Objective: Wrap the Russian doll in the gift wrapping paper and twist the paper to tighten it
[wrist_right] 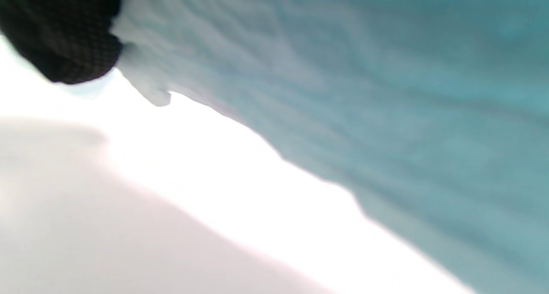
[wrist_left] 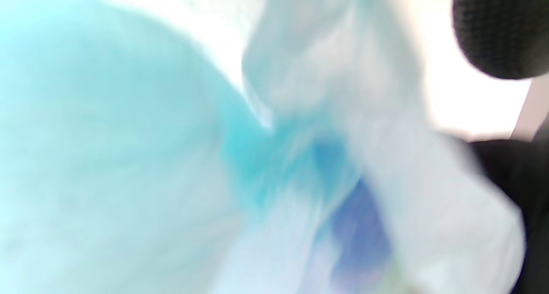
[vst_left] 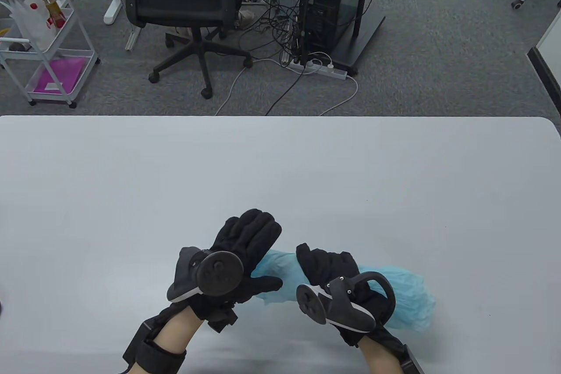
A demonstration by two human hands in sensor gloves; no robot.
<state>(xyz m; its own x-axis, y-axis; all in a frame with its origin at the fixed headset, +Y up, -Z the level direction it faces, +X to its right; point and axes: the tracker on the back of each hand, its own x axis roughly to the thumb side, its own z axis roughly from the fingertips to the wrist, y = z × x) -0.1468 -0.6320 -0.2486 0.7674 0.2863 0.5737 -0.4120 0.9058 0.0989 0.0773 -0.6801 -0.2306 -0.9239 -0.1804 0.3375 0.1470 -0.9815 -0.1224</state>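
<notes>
A light blue wrapping paper (vst_left: 407,299) bundle lies on its side near the front of the white table (vst_left: 280,172). The Russian doll is hidden inside it. My left hand (vst_left: 267,255) holds the bundle's left end, fingers curled over the top and thumb underneath. My right hand (vst_left: 322,266) grips the bundle around its middle, and the loose crumpled paper fans out to the right of it. In the left wrist view the wrapping paper (wrist_left: 171,156) fills the frame, blurred, with a darker blue patch (wrist_left: 360,234) showing through. The right wrist view shows the wrapping paper (wrist_right: 386,92) and one black fingertip (wrist_right: 64,36).
Beyond the table's far edge stand a black office chair (vst_left: 188,1), a computer tower (vst_left: 328,5) with tangled cables, and a white trolley (vst_left: 48,54) at the left. The bundle lies close to the table's front edge.
</notes>
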